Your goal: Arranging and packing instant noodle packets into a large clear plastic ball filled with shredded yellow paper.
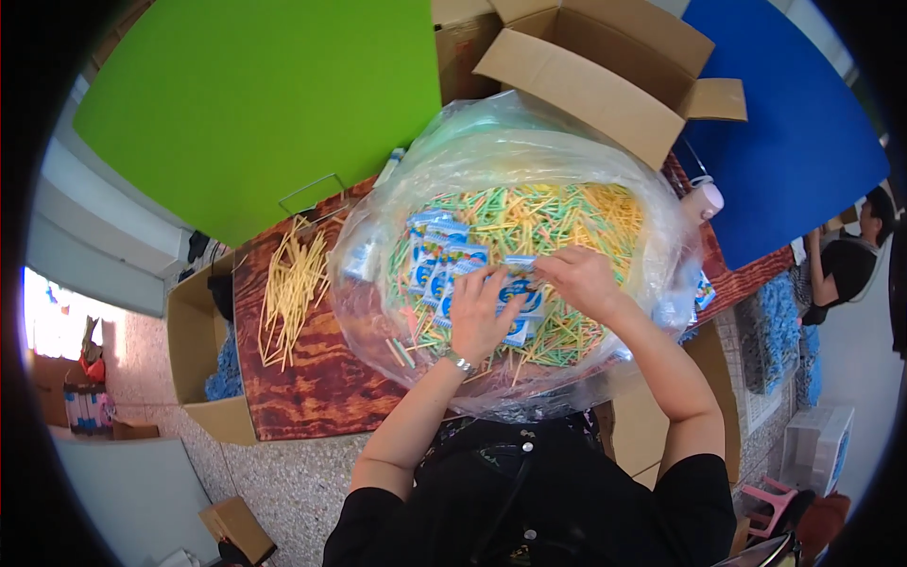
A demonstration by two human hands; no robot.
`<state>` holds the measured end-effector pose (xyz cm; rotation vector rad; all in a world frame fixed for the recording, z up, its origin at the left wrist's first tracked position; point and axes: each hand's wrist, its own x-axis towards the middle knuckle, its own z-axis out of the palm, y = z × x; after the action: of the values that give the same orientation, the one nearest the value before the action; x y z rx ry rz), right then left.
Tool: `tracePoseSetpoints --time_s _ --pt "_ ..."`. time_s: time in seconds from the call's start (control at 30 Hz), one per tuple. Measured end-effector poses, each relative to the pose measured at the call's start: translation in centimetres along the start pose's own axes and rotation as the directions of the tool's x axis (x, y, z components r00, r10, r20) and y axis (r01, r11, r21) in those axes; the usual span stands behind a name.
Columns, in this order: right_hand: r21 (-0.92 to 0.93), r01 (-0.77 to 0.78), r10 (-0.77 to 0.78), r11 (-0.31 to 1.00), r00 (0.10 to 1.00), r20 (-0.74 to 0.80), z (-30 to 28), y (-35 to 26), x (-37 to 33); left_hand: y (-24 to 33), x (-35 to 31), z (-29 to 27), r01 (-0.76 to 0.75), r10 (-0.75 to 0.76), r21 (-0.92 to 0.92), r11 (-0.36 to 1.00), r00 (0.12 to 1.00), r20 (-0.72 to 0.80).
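A large clear plastic bag (368, 307) lies spread wide on the table, full of thin yellow, green and pink sticks (510, 213). Several small blue-and-white packets (430, 250) rest on top of the sticks at the left and middle. My left hand (480, 317) lies over these packets with its fingers apart, a metal band round the wrist. Beside it, my right hand (581, 283) has its fingertips pinched at the top end of a blue packet (520, 263). Part of that packet is hidden under my left hand.
A heap of yellow sticks (295, 288) sits on the red-brown table (321, 397). Behind the bag stand an open cardboard box (586, 94), a green panel (283, 94) and a blue panel (784, 123). A light pink cylinder (702, 202) is at the right. Another person (836, 274) is far right.
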<state>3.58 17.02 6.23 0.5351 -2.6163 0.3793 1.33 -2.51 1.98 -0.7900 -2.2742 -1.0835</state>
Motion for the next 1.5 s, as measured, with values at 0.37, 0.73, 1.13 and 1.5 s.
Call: tracePoseSetpoints --time_s 0.37,0.73,1.13,1.5 --pt "0.605 -0.407 0.275 0.684 0.912 0.303 -2.8 -1.3 2.2 -1.3 0.1 0.4 0.702 -0.374 -0.503 0.504 0.702 0.606" --pt "-0.276 -0.546 0.611 0.791 0.674 0.415 0.2 16.4 3.4 -1.4 0.0 0.1 0.729 -0.412 -0.526 0.439 0.683 0.603" --pt "-0.309 -0.397 0.495 0.864 0.779 0.385 1.9 18.2 4.3 -2.6 -0.5 -0.2 0.733 -0.424 -0.498 0.464 0.677 0.602" --pt "-0.154 -0.277 0.311 0.948 0.911 0.272 -0.4 17.3 2.1 -1.9 -0.2 -0.7 0.728 -0.425 -0.557 0.400 0.685 0.591"
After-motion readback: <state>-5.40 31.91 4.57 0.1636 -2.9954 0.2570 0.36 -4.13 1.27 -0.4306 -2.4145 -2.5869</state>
